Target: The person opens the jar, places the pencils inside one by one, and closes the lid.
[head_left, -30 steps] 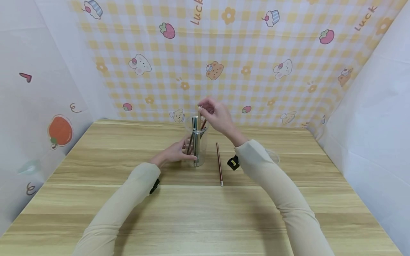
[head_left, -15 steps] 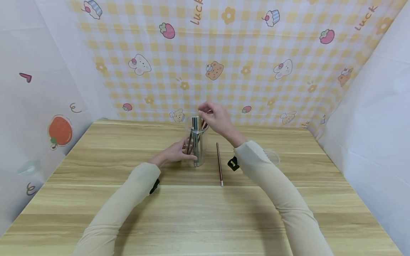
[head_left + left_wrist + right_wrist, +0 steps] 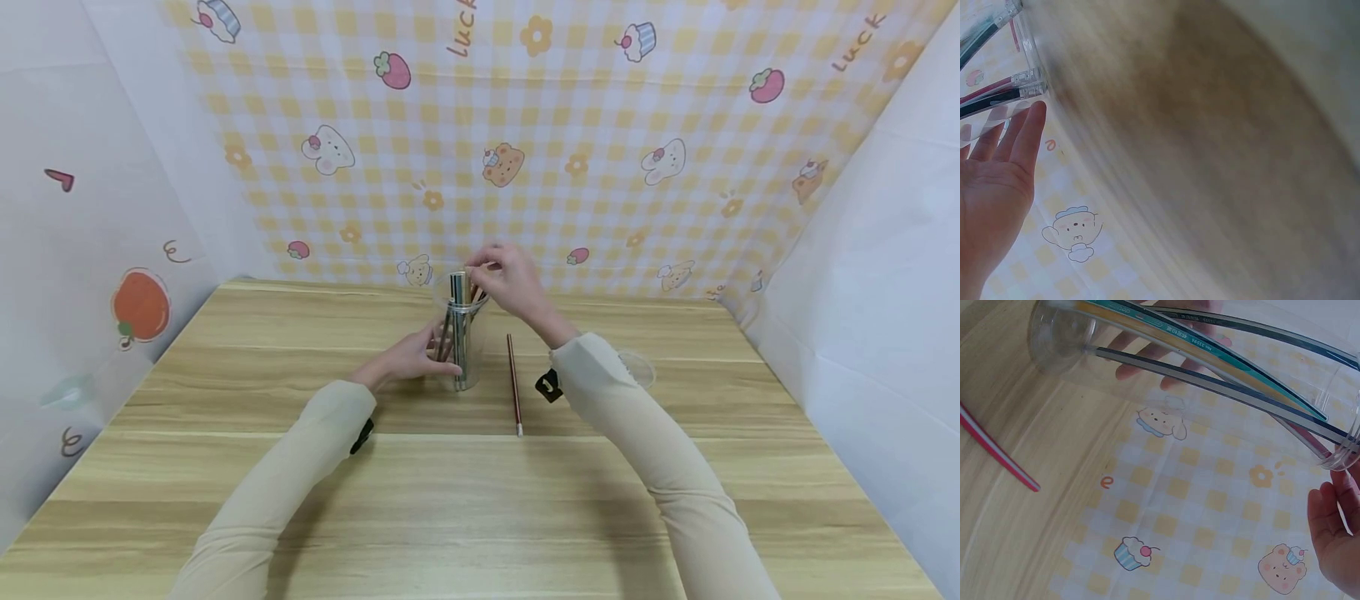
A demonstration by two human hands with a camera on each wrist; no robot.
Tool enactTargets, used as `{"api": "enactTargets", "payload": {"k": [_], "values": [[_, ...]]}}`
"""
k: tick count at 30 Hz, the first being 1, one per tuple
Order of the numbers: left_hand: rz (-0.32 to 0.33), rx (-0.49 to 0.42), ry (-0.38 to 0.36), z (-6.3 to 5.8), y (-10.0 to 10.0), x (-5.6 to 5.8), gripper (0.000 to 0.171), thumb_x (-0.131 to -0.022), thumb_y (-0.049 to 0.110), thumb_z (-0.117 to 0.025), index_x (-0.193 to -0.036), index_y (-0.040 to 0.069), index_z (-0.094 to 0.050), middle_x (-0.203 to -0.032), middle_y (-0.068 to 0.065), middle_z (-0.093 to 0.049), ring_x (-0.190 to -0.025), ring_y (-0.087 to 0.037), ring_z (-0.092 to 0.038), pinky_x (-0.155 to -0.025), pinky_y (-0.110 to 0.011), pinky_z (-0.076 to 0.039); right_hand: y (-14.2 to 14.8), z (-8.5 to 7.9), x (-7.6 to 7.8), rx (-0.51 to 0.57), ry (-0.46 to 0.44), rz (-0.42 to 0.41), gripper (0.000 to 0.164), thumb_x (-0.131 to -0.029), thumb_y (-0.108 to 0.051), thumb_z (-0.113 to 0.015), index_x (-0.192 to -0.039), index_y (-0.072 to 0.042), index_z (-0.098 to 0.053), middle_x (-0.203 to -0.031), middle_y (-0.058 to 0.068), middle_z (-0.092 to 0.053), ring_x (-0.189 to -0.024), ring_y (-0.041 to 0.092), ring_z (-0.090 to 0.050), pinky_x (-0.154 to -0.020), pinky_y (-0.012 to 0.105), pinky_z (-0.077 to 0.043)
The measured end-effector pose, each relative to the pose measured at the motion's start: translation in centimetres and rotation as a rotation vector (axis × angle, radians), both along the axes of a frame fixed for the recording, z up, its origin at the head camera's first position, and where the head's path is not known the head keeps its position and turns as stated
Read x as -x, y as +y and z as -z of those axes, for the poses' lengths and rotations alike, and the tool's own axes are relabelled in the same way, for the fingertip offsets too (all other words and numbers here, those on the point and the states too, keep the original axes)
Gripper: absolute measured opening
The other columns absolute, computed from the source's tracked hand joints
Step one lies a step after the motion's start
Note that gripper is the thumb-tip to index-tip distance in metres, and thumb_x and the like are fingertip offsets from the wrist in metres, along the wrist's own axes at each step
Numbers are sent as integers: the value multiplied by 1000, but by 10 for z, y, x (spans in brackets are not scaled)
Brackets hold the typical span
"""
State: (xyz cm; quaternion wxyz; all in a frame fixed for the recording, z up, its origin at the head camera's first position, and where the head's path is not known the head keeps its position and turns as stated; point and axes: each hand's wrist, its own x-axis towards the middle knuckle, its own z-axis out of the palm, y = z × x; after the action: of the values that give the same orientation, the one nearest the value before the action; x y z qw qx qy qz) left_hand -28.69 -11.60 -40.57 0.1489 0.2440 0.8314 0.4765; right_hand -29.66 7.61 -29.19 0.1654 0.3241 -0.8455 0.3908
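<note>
A clear plastic jar (image 3: 472, 362) stands on the table with several pencils (image 3: 459, 333) inside, some leaning to the sides. My left hand (image 3: 408, 357) holds the jar low on its left, thumb in front and fingers behind. Above the rim is my right hand (image 3: 512, 282), its thumb and index finger bent together at the pencil tops. In the right wrist view, a teal pencil (image 3: 1210, 350) and a yellowish one lie in the jar, while part of my right hand (image 3: 1338, 544) shows beside the rim. Whether its fingertips still pinch a pencil is hidden.
A red pencil (image 3: 513, 383) with a whitish end lies on the table (image 3: 480, 500) right of the jar. Farther right, a clear round lid (image 3: 637, 368) sits partly behind the right sleeve (image 3: 600, 379). A patterned cloth wall (image 3: 585, 200) rises behind the table.
My right hand has come down toward the jar's rim, and the pencil it pinched has sunk into the jar among the others. The left hand stays in place.
</note>
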Motion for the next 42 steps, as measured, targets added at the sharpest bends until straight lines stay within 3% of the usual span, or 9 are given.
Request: {"api": "enactTargets", "payload": {"k": [4, 11, 17, 23, 29, 34, 37, 42], "values": [[0, 2, 1, -1, 0, -1, 96, -71, 31, -74, -142, 14, -11, -125, -17, -44, -113, -28, -43, -96, -42, -31, 1, 2, -2, -22, -44, 28, 13, -83, -10, -59, -86, -3, -69, -89, 5, -54, -88, 18, -49, -75, 25, -46], [-10, 7, -6, -2, 0, -2, 99, -70, 33, -74, -142, 14, -9, -127, -18, -42, -114, -30, -41, -97, -43, -29, 5, 6, 0, 178, -80, 56, 14, -85, -9, -56, -91, -1, -67, -90, 5, -53, -82, 15, -52, -71, 22, -47], [-10, 17, -14, -2, 1, -1, 99, -71, 33, -74, -142, 13, -8, -129, -19, -39, -115, -31, -40, -97, -44, -28, 16, 8, 3, 258, -83, 96, 16, -85, -6, -54, -95, -1, -66, -93, 7, -57, -80, 15, -53, -71, 25, -47], [8, 13, -27, -9, 0, -5, 98, -73, 27, -73, -142, 11, -6, -131, -23, -36, -116, -35, -38, -98, -46, -26, 32, 21, 7, 318, -203, 170, 20, -87, -11, -54, -101, 0, -62, -97, 9, -58, -83, 17, -52, -71, 27, -46], [28, 12, -34, -32, 3, -20, 91, -77, 17, -70, -141, 3, -6, -129, -26, -37, -116, -37, -38, -97, -45, -28, 47, 44, 12, 280, -404, 202, 23, -88, -11, -53, -105, 4, -59, -91, 13, -59, -82, 26, -55, -70, 31, -48], [20, 12, -39, -35, 3, -23, 91, -76, 16, -70, -141, 4, -7, -128, -25, -37, -116, -36, -38, -98, -44, -27, 53, 66, 13, 209, -528, 192, 25, -88, -11, -52, -107, 5, -57, -95, 18, -58, -86, 32, -55, -74, 37, -48], [13, 12, -44, -34, 3, -22, 92, -76, 17, -71, -141, 5, -7, -129, -25, -37, -116, -36, -38, -98, -45, -26, 55, 79, 13, 141, -588, 201, 26, -89, -11, -52, -110, 5, -56, -97, 19, -57, -86, 31, -55, -75, 39, -47], [-1, 17, -22, -12, 1, -8, 98, -72, 29, -73, -142, 10, -6, -129, -22, -38, -116, -35, -38, -98, -45, -26, 56, 99, 10, 15, -630, 257, 25, -86, -12, -56, -106, 3, -58, -90, 15, -60, -79, 26, -57, -68, 32, -48]]}}
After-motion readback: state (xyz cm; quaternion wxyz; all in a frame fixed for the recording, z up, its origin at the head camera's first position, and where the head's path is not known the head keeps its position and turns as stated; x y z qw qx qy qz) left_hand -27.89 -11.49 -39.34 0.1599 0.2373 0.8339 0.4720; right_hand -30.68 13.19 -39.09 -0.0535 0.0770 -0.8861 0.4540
